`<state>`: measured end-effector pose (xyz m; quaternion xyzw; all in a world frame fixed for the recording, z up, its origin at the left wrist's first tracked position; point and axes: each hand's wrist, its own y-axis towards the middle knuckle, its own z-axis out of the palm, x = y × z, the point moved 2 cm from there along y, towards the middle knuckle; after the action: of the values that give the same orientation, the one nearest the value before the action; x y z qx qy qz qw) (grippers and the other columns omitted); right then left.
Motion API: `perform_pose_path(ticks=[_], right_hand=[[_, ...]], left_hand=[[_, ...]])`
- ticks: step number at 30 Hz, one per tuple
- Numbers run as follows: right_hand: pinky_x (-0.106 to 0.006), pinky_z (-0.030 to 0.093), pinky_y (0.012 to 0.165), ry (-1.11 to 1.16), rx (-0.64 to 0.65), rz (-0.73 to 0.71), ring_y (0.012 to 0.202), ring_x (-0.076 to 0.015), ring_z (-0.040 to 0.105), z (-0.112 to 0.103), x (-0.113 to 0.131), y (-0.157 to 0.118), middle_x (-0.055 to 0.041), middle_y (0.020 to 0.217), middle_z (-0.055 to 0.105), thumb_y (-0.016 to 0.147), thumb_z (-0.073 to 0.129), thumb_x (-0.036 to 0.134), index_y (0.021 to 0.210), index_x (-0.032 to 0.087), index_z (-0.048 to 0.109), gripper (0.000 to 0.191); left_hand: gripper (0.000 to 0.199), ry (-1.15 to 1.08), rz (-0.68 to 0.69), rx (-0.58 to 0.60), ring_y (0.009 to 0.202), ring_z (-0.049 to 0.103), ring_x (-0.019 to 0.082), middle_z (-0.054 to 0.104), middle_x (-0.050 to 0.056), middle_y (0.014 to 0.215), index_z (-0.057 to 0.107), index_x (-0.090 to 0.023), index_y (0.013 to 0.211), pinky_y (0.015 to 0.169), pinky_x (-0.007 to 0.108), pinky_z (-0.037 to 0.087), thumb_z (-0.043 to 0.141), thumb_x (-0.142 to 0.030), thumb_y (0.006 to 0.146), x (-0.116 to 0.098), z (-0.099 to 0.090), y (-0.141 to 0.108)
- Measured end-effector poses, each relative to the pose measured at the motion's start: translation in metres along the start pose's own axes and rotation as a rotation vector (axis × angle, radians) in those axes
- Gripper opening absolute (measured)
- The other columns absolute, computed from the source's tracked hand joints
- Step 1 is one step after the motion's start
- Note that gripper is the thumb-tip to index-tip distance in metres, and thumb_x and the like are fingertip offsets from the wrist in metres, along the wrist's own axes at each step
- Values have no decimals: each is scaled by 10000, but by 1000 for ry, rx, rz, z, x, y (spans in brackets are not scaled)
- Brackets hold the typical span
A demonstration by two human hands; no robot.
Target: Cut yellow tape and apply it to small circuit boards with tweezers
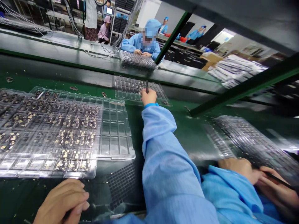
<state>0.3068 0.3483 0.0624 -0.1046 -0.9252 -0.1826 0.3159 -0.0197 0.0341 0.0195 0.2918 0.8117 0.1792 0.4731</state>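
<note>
My right hand (pixel 149 96), at the end of a stretched blue sleeve, is closed round a dark pen-like tool (pixel 147 86) above a clear compartment tray (pixel 126 87) at the far side of the green bench. Small parts lie near its fingertips. My left hand (pixel 64 202) hovers at the lower left with its fingers curled together; whether anything is between them is hidden. Just beyond it, clear trays filled with small circuit boards (pixel 74 137) overlap a clear tray with bare compartments (pixel 114 130).
A black grid sheet (pixel 122 183) lies between my hands. At the right, a co-worker's hands (pixel 243 169) work beside stacked clear trays (pixel 254 143). Green metal posts (pixel 233 93) slant across the bench. Another person (pixel 149 37) sits opposite with trays (pixel 137 59).
</note>
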Motion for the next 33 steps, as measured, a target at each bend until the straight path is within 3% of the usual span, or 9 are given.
perform_pose_path(ticks=[3,5,6,8,10,13,16,19,33], right_hand=[[-272,532,592,130,62,-49,558,-141,623,-25,37,-36,-11,660,656,999,489,271,946,106,674,253],[-226,472,497,211,170,-125,448,-114,553,-43,64,-80,42,530,586,952,562,302,911,138,683,207],[-212,443,461,256,276,-179,411,-97,520,-52,77,-106,51,524,590,918,608,318,865,156,685,187],[-209,416,437,382,638,-362,401,-83,501,-64,100,-163,31,600,641,901,618,322,813,164,679,191],[-207,441,503,382,877,-505,475,-94,555,-72,114,-212,23,626,656,898,615,258,785,166,683,160],[-200,468,599,358,997,-561,631,-121,648,-72,119,-257,-3,744,721,889,604,144,866,164,694,95],[-202,470,630,322,999,-542,677,-130,672,-65,116,-276,-13,797,744,895,601,117,905,173,690,106],[-210,479,652,320,996,-531,710,-141,685,-60,112,-285,-22,830,753,908,590,127,928,183,686,113],[-207,462,609,299,916,-546,657,-141,659,-55,109,-294,-32,772,730,882,598,95,909,152,674,99]], left_hand=[[187,-70,-37,-24,878,734,137,768,3,831,682,-232,1000,880,184,576,581,-124,886,2,-4,0],[250,-148,-114,-26,935,720,138,762,9,911,666,-235,1073,911,184,560,591,-101,876,-1,-4,2],[281,-215,-173,-34,941,717,142,753,16,969,648,-242,1126,900,195,568,592,-110,885,-3,-4,4],[311,-412,-344,-81,880,720,139,716,34,1078,599,-268,1211,808,210,603,592,-166,918,-6,-2,9],[276,-653,-538,-132,787,710,120,694,29,1083,577,-284,1215,697,209,618,593,-253,941,-8,1,16],[232,-919,-687,-95,632,680,95,678,-10,903,614,-247,1107,567,193,603,650,-356,905,-9,4,24],[135,-950,-780,-17,527,636,54,636,-41,749,646,-189,899,521,147,572,668,-323,895,-9,3,26],[173,-940,-811,28,522,630,44,611,-46,692,640,-165,778,517,122,563,664,-290,895,-11,-2,23],[138,-815,-764,-18,623,645,88,615,-13,772,656,-156,818,552,198,630,628,-260,903,-15,-12,14]])
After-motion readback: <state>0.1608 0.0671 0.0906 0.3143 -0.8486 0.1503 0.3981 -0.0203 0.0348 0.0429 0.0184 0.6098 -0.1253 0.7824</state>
